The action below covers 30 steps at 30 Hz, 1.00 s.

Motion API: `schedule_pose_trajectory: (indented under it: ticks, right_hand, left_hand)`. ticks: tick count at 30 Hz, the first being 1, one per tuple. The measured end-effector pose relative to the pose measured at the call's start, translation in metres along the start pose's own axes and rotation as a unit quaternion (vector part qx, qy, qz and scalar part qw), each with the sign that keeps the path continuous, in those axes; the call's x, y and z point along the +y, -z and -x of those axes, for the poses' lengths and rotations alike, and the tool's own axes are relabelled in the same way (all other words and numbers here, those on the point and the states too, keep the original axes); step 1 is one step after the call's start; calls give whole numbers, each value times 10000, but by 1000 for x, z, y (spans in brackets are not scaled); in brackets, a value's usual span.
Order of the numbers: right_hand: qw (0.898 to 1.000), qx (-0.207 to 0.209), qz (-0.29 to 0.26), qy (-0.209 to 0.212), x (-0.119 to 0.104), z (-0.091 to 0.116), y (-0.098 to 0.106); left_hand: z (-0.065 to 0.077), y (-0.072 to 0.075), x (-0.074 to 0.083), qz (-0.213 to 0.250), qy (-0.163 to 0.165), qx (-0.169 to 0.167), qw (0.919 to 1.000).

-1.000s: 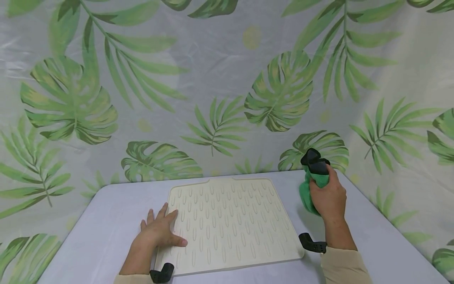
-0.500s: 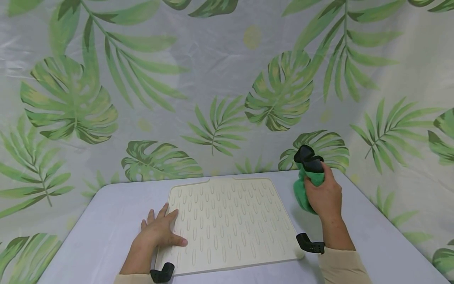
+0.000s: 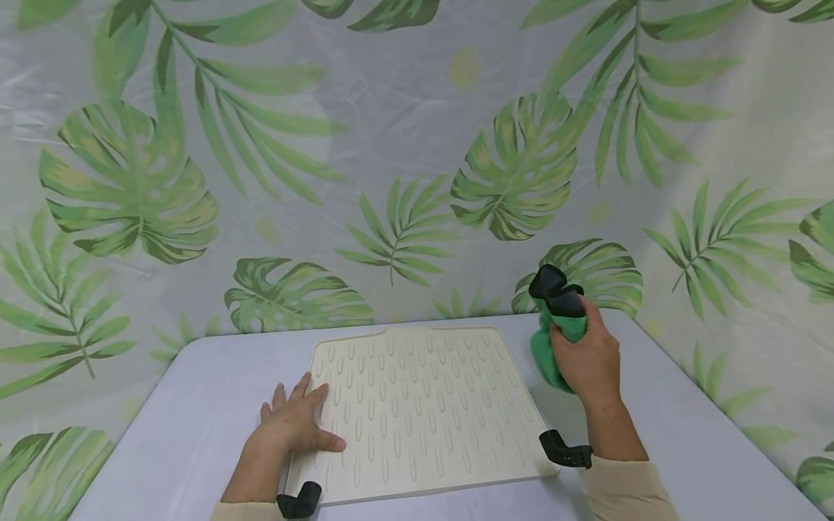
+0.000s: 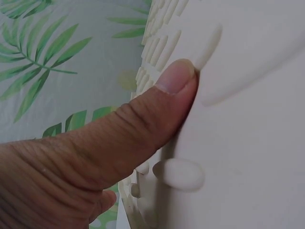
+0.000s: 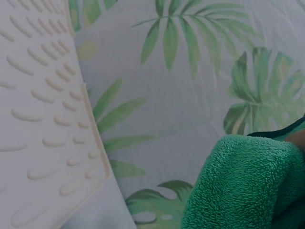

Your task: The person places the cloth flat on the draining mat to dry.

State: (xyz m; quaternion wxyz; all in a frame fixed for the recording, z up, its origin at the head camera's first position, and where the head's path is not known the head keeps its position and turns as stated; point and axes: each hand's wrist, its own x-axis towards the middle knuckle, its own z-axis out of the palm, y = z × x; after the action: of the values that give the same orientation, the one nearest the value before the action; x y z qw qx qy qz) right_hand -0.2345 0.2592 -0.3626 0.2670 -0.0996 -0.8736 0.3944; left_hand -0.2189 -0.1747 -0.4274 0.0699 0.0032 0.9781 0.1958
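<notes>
A cream mat [image 3: 423, 412] with rows of raised oval ridges lies on the table. My left hand [image 3: 289, 427] rests on its left edge with fingers spread; the left wrist view has the thumb [image 4: 162, 100] lying straight on the ridged face. Off the mat's right side, my right hand [image 3: 589, 362] grips a bunched green terry cloth [image 3: 547, 358], which hangs below the fingers. Black folds [image 3: 557, 291] stick out at the top of the bundle. In the right wrist view the cloth [image 5: 233, 186] fills the lower right corner, and most of the hand is hidden.
The white table [image 3: 215, 405] has rounded far corners. Behind it hangs a leaf-patterned curtain [image 3: 391, 108], reaching round to the right. Black camera mounts [image 3: 565, 450] sit on both wrists, the right one overlapping the mat's near right corner in the head view.
My right hand has moved a little to the left with the green cloth, closer to the mat. The left hand and the mat stay where they were.
</notes>
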Motion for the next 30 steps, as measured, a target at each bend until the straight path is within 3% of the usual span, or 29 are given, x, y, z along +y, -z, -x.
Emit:
schedule_pose_trajectory:
  ticks: [30]
  right_hand:
    - [9984,-412,-36,373,-12,8,-10]
  left_hand:
    - [-3,-3,-4,7,4,-21,10000]
